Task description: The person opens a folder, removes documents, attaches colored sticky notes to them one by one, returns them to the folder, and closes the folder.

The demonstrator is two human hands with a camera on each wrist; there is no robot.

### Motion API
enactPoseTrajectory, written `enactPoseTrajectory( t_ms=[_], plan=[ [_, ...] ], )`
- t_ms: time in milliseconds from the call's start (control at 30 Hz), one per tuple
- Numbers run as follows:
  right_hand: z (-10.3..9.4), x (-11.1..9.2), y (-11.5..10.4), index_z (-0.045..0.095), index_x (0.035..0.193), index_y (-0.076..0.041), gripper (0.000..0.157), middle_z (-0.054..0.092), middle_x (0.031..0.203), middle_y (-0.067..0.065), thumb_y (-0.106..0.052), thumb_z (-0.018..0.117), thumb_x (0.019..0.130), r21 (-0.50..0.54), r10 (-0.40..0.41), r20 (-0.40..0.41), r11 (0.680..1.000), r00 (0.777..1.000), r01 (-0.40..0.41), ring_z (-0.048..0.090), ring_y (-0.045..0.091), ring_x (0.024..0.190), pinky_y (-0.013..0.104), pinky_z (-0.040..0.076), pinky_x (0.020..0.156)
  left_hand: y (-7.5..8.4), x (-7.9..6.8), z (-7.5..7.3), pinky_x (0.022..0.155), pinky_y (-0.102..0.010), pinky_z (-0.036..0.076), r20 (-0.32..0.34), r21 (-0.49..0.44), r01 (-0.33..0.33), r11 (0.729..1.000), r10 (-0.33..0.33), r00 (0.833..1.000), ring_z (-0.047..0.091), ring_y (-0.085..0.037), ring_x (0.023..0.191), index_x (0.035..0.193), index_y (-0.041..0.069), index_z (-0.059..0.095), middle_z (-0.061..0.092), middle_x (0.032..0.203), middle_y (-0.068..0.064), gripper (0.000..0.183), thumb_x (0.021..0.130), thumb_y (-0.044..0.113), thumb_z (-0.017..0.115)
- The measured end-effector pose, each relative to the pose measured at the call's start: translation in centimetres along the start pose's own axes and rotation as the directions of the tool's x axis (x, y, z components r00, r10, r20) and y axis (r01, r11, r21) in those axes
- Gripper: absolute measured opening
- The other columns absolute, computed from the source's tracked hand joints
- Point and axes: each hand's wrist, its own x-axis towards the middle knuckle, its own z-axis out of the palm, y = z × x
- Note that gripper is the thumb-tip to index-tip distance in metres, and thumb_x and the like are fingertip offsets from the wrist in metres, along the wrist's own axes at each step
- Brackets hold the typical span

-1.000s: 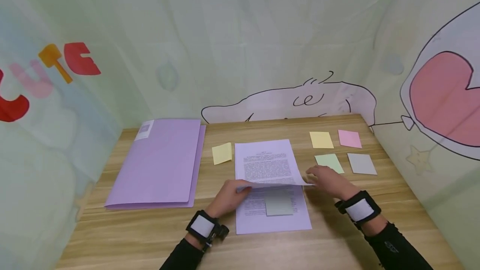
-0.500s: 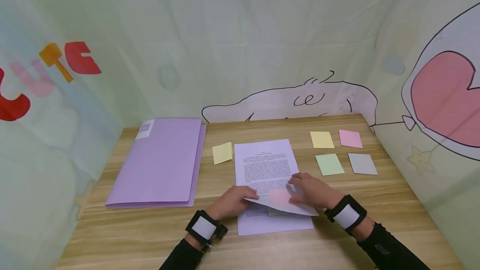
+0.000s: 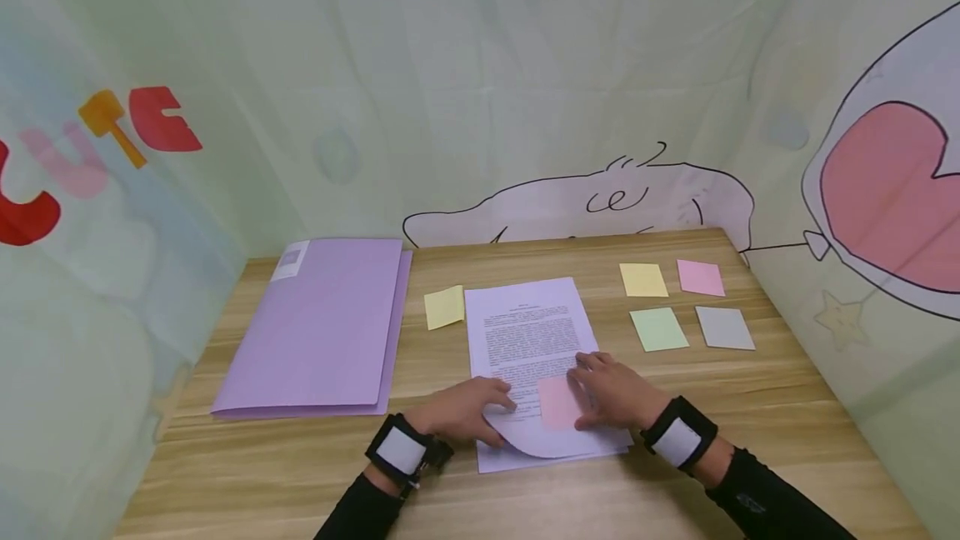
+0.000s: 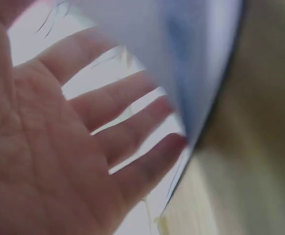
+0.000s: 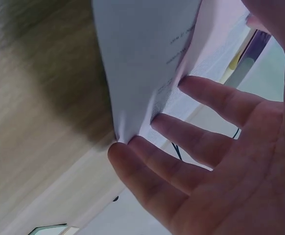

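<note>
A printed sheet [image 3: 525,332] lies on top of another sheet [image 3: 517,465], whose lower edge shows beneath it; the top sheet's lower left side curls up a little. Stuck on the top sheet's lower part is a pink sticky note [image 3: 557,403]. At the sheet's left edge my left hand [image 3: 457,408] spreads its fingers over the page, thumb near the curled edge; in the left wrist view its fingers [image 4: 128,127] look fairly straight. My right hand [image 3: 618,394] has its fingertips on the page and at the pink note's right side, fingers [image 5: 196,142] extended and apart.
A purple folder [image 3: 322,332] lies at left. A yellow sticky note [image 3: 444,307] sits between folder and sheets. Further right are another yellow note [image 3: 643,280], a pink note [image 3: 701,277], a green note [image 3: 659,329] and a grey note [image 3: 724,327]. A printed curtain [image 3: 480,90] surrounds the table.
The raised lower part of the top sheet has come down over the sheet beneath, hiding its grey note and revealing the pink one. My right hand moved left onto the page; my left hand loosened its grip.
</note>
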Motion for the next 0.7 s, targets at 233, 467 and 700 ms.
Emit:
enactPoseTrajectory(
  t_ms=[233,467,700],
  plan=[
    [0.1,0.2,0.0,0.06,0.12,-0.004,0.071,0.05,0.132,0.02,-0.043,0.084,0.066,-0.02,-0.018,-0.023,1.0,1.0,0.018,0.045,0.04,0.12,0.051,0.04,0.096,-2.0,1.3,-2.6,0.091,-0.044,0.044,-0.316,-0.063,0.137,0.988,-0.151,0.937,0.053,-0.032,0.113,0.099,0.0,0.069,0.058,0.121,-0.019,0.031,0.095,0.028,0.056],
    [0.6,0.5,0.2,0.062,0.115,-0.005,0.065,0.052,0.128,0.021,-0.04,0.085,0.065,-0.015,-0.058,-0.043,0.998,0.997,0.058,0.047,0.04,0.117,0.05,0.041,0.095,-3.7,2.5,-2.8,0.106,-0.057,0.022,-0.412,0.071,0.407,0.911,-0.345,0.843,0.023,-0.05,0.133,0.108,-0.006,0.063,0.036,0.139,-0.034,0.031,0.096,0.017,0.048],
    [0.2,0.2,0.1,0.063,0.115,-0.005,0.066,0.053,0.127,0.02,-0.042,0.085,0.065,-0.03,-0.039,-0.05,0.999,0.998,0.037,0.048,0.041,0.115,0.051,0.042,0.093,-4.3,3.3,-2.7,0.104,-0.061,0.021,-0.359,0.102,0.451,0.887,-0.39,0.848,0.016,-0.051,0.134,0.131,-0.006,0.049,0.024,0.146,-0.033,0.043,0.097,0.02,0.045]
  ],
)
